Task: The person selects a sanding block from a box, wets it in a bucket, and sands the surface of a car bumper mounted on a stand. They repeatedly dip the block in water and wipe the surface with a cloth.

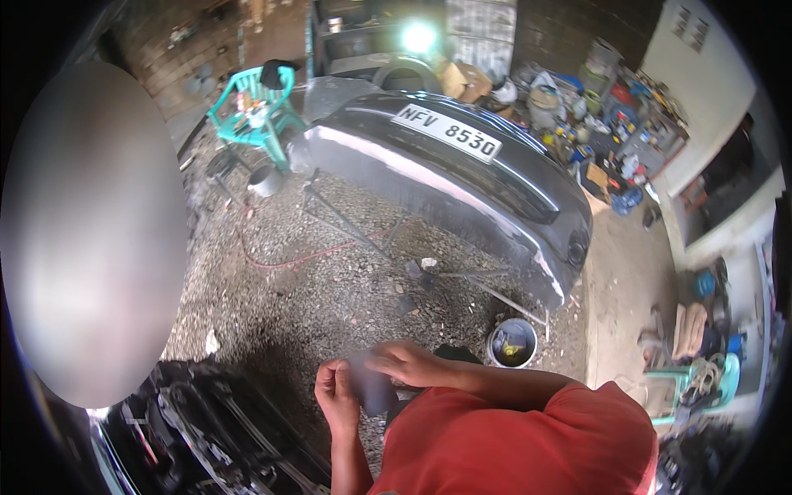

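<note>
In front of my red shirt, my left hand is closed with its fingertips pinching the left edge of a thin dark grey sheet. My right hand grips the same sheet at its upper right, the fingers bent over it. The sheet is blurred, so its surface cannot be read. Beyond my hands stands a dark grey car bumper, with a pale sanded-looking strip along its edge and a white plate on it. It rests on a metal stand, apart from both hands.
A bucket with things inside stands under the bumper's near end. On the gravel lie a red hose and a grey pail. A green plastic chair stands far left, clutter far right. Dark car parts fill the lower left.
</note>
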{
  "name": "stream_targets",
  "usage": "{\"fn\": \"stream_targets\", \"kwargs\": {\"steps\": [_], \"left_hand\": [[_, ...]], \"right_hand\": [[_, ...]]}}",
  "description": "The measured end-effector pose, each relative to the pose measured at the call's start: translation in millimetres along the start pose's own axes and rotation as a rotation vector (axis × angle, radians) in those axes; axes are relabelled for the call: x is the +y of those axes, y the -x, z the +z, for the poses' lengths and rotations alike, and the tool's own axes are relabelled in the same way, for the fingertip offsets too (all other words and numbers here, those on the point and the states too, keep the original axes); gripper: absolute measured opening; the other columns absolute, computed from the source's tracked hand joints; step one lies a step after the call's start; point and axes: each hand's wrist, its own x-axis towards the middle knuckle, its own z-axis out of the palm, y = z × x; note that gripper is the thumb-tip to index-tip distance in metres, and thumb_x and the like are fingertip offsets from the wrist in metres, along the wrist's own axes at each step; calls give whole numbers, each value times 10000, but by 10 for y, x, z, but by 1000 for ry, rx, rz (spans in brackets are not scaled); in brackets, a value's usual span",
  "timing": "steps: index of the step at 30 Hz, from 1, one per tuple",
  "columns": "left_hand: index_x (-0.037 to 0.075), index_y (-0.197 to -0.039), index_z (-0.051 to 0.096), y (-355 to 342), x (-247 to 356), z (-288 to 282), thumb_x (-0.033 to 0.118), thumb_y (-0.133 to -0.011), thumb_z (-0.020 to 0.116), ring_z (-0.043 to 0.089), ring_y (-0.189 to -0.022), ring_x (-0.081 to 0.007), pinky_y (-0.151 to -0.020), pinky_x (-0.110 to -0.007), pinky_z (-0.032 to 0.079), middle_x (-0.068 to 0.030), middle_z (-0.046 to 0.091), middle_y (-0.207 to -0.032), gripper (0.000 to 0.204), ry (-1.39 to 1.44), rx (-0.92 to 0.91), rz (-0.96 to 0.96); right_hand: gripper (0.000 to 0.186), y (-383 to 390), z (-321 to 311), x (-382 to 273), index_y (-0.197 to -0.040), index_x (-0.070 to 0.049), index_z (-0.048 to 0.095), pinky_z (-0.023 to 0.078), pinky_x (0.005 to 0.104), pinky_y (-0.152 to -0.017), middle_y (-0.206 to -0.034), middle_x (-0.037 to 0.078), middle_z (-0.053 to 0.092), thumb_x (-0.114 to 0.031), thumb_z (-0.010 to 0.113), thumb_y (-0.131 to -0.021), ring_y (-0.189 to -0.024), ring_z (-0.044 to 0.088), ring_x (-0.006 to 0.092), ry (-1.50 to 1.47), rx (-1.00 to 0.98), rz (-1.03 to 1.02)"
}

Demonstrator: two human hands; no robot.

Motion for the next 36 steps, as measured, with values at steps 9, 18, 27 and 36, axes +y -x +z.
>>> {"fn": "stream_targets", "kwargs": {"steps": [9, 18, 27, 36], "left_hand": [[15, -1014, 597, -1127, -66, 361, 103, -1011, 538, 567, -902, -118, -819, -280, 474, -50, 612, -950, 107, -36, -289, 120], [31, -1011, 598, -2186, 214, 1094, 157, -1014, 569, 521, -846, -85, -769, -262, 463, -5, 575, -915, 129, -90, -340, 159], [29, -1010, 570, -2878, 96, 1832, 184, -1041, 508, 494, -809, -87, -740, -271, 430, 3, 550, -875, 170, -73, -480, 160], [6, -1030, 603, -3168, -54, 2751, 160, -1016, 543, 509, -857, -90, -789, -256, 436, -14, 582, -944, 165, -48, -1013, 21]], "right_hand": [[416, -457, -336, -42, -849, 4, 612, 391, 333, -542, -604, 55, 465, -369, 564, -1025, -596, 437, 88, -34, 264, 102], [454, -1133, -1023, 192, -791, 13, 570, 387, 388, -535, -602, 124, 485, -375, 554, -1026, -531, 430, 200, 77, 373, -51], [396, -1263, -1463, 243, -962, -5, 667, 525, 363, -663, -783, 120, 677, -369, 528, -1033, -696, 676, 201, -128, 438, 27], [441, -987, -1422, 139, -987, -1, 679, 538, 359, -705, -843, 116, 684, -419, 543, -1019, -764, 684, 208, -105, 922, 317]]}}
